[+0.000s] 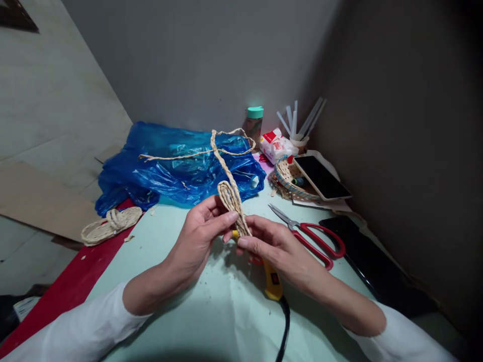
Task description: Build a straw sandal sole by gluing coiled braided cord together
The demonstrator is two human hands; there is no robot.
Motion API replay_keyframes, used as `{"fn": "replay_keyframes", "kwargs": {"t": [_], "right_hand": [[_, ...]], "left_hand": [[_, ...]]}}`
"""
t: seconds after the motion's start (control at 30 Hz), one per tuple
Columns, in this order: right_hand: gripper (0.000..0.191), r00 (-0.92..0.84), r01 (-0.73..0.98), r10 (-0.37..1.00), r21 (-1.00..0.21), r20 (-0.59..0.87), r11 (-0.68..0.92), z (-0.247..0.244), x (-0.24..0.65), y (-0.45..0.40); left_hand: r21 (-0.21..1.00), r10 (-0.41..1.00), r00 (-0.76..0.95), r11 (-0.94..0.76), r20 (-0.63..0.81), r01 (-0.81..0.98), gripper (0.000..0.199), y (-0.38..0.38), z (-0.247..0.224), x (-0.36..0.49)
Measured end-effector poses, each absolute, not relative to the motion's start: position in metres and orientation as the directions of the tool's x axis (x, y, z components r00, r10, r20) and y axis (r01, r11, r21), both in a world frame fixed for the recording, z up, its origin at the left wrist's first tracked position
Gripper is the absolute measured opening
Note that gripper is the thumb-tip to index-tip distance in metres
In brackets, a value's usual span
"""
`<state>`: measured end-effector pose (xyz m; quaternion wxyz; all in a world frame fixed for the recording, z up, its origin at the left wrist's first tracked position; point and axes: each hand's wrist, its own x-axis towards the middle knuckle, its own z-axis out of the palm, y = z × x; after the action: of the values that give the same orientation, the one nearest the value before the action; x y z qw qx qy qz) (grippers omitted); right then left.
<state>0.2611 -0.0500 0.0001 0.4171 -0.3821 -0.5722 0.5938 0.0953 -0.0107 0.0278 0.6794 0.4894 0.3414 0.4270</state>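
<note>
A tan braided cord, folded into a small flat coil (229,198), is held between both hands above the table. My left hand (206,229) pinches its left side, thumb on top. My right hand (269,241) grips the lower end with thumb and fingers. From the coil, a longer twisted strand (222,161) runs away over a blue plastic bag and splits into thin loose ends. Beneath my right hand lies a yellow-handled tool (272,281) with a black cable, probably a glue gun; its front is hidden. Red-handled scissors (317,241) rest open just right of that hand.
A woven sandal-shaped piece (112,226) lies at the left edge, near the blue bag (169,168). Toward the back right are a jar (254,123), a tissue pack (277,146), glue sticks in a cup (300,141), a basket (289,176), a tablet (322,177) and a black phone-like slab (373,261).
</note>
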Motion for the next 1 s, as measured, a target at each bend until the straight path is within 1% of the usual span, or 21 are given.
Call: {"fn": "replay_keyframes", "kwargs": {"t": [0.07, 0.13, 0.23, 0.33, 0.43, 0.63, 0.7, 0.77, 0.93, 1.0], "right_hand": [[0.022, -0.337, 0.016, 0.942, -1.000, 0.001, 0.006, -0.001, 0.261, -0.050], [0.026, -0.328, 0.037, 0.945, -0.999, -0.003, 0.010, -0.002, 0.260, -0.051], [0.031, -0.350, 0.006, 0.937, -1.000, -0.005, -0.004, -0.003, 0.257, -0.053], [0.036, -0.360, -0.017, 0.932, -0.999, -0.040, -0.049, -0.004, 0.255, -0.055], [0.039, -0.352, -0.031, 0.933, -0.996, -0.070, -0.087, -0.004, 0.253, -0.055], [0.032, -0.399, -0.073, 0.915, -0.993, -0.057, -0.094, 0.000, 0.254, -0.054], [0.029, -0.409, -0.036, 0.912, -0.998, -0.029, -0.048, 0.002, 0.255, -0.054], [0.028, -0.395, 0.040, 0.919, -0.998, 0.019, 0.038, 0.003, 0.256, -0.054], [0.036, -0.322, 0.212, 0.932, -0.947, 0.168, 0.243, 0.002, 0.257, -0.058], [0.039, -0.282, 0.262, 0.933, -0.918, 0.223, 0.299, 0.001, 0.256, -0.061]], "left_hand": [[0.960, 0.913, 0.406, 0.153, -0.045, -0.237, 0.018, -0.011, 0.028, 0.096], [0.971, 0.914, 0.403, 0.126, -0.035, -0.202, 0.017, -0.010, 0.027, 0.096], [0.977, 0.919, 0.390, 0.127, -0.050, -0.174, 0.017, -0.007, 0.024, 0.095], [0.968, 0.923, 0.380, 0.153, -0.068, -0.197, 0.017, -0.005, 0.022, 0.094], [0.968, 0.935, 0.352, 0.133, -0.051, -0.212, 0.018, -0.003, 0.022, 0.094], [0.947, 0.910, 0.405, 0.198, -0.083, -0.251, 0.021, 0.000, 0.028, 0.092], [0.947, 0.912, 0.399, 0.204, -0.092, -0.249, 0.022, 0.001, 0.030, 0.091], [0.948, 0.918, 0.386, 0.200, -0.093, -0.246, 0.023, 0.001, 0.030, 0.090], [0.935, 0.908, 0.404, 0.232, -0.110, -0.269, 0.020, 0.001, 0.029, 0.091], [0.933, 0.921, 0.376, 0.220, -0.102, -0.285, 0.021, 0.003, 0.028, 0.091]]}}
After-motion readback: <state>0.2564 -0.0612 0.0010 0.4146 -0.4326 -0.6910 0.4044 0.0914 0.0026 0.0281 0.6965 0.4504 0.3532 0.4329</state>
